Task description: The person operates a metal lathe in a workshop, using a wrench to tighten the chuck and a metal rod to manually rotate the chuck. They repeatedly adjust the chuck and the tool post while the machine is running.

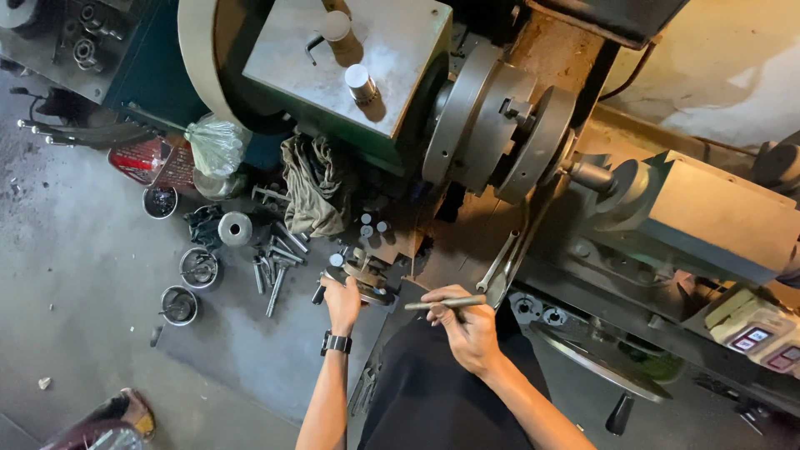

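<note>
My left hand [342, 302], a dark watch on its wrist, grips a round metal handwheel [360, 278] on the lathe's carriage. A thin metal rod [444, 303] lies level in my right hand [467, 329], pointing left, just in front of the carriage. Above both hands sits the lathe's big round chuck [500, 125], with a short workpiece [588, 175] sticking out to the right. A wrench [502, 265] rests on the lathe bed just above my right hand.
On the floor to the left lie several loose bolts [275, 267], small metal cans [179, 305], a plastic bag [215, 143] and a dirty rag [315, 185]. The tailstock [708, 217] stands at right. A large handwheel [600, 362] juts out below right. Someone's foot [125, 412] shows at bottom left.
</note>
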